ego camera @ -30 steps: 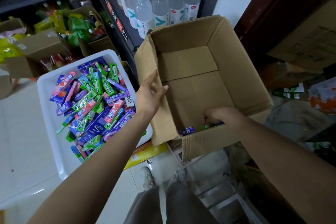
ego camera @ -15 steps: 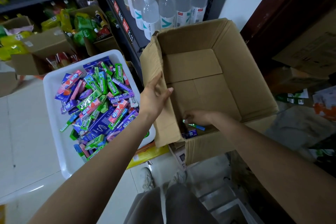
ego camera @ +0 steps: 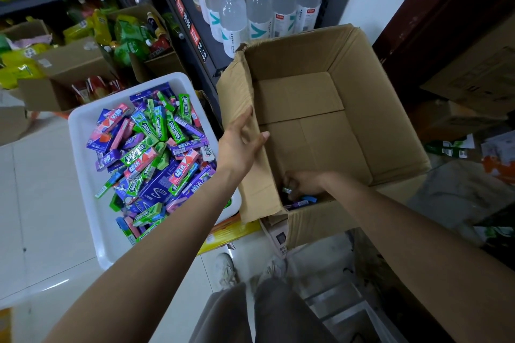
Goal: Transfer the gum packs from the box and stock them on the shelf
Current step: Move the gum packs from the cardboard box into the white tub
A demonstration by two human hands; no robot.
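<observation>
A brown cardboard box (ego camera: 362,108) stands open at centre right, its floor mostly bare. My left hand (ego camera: 241,144) holds the box's left flap, thumb inside and fingers outside. Deep in the near left corner, my right hand (ego camera: 302,183) curls around a few gum packs (ego camera: 302,202), purple and blue ones showing beneath it. To the left, a white tray (ego camera: 83,175) is heaped with several green, purple, pink and blue gum packs (ego camera: 156,158).
A dark shelf unit (ego camera: 195,44) with water bottles (ego camera: 259,8) rises behind the box. Cardboard cartons of snacks (ego camera: 69,64) sit at the back left. The tray rests on a white surface (ego camera: 33,203). Clutter and boxes fill the right side (ego camera: 473,147). My feet (ego camera: 228,270) are below.
My right hand has slid further into the box's near left corner and closed over the packs there. My left hand keeps its hold on the flap.
</observation>
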